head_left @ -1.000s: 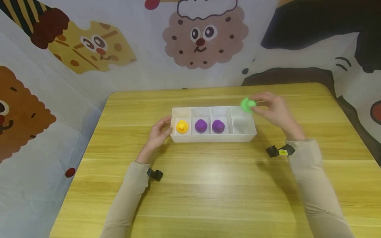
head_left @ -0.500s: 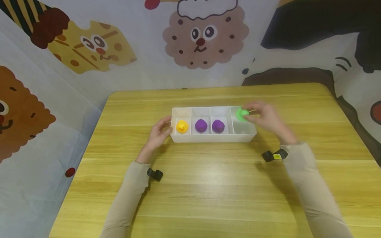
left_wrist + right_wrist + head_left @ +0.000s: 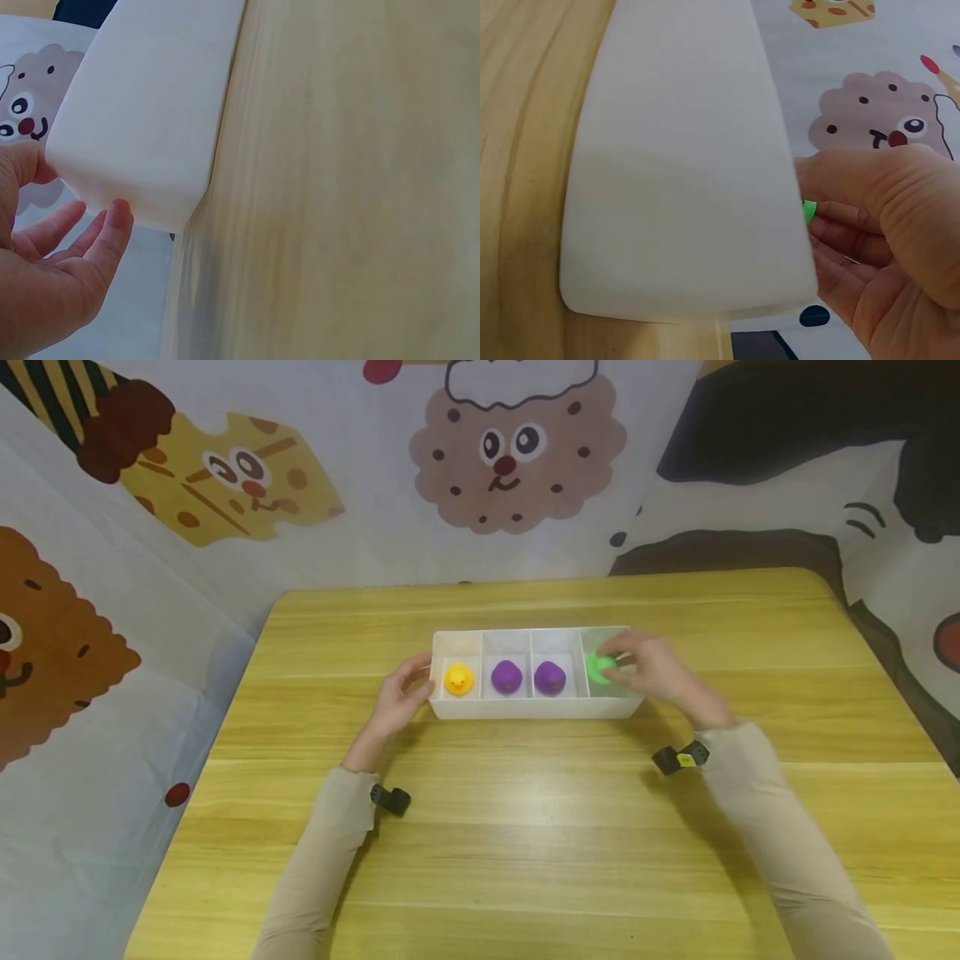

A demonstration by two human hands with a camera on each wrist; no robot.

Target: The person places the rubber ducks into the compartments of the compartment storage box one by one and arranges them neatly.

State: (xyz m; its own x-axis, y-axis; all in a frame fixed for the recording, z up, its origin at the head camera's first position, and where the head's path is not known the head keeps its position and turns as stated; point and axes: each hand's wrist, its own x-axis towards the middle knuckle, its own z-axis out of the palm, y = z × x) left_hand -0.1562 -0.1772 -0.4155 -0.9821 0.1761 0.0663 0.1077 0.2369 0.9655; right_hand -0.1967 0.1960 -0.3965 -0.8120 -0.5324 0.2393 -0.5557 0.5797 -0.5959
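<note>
A long white divided box [image 3: 525, 709] lies across the table. In its left-end compartment sits a yellow rubber duck [image 3: 459, 678]; a purple toy duck [image 3: 507, 677] and another purple toy duck [image 3: 551, 677] occupy the two middle ones. My right hand [image 3: 652, 672] pinches a green rubber duck [image 3: 599, 668] down in the right-end compartment. In the right wrist view the box wall hides most of that duck, leaving a green sliver [image 3: 809, 211]. At the opposite end, my left hand [image 3: 397, 697] touches the box with relaxed fingers [image 3: 112, 232], the thumb near the rim.
The wooden table [image 3: 480, 852] extends around the box on every side. Behind it hangs a pale cloth [image 3: 375, 552] printed with cartoon food. A small black camera [image 3: 392, 800] is on the left wrist and another black camera [image 3: 678, 760] on the right.
My right hand has moved left and toward me, bringing the green rubber duck from above the box's back right corner down into the right-end compartment. The left hand and box have stayed put.
</note>
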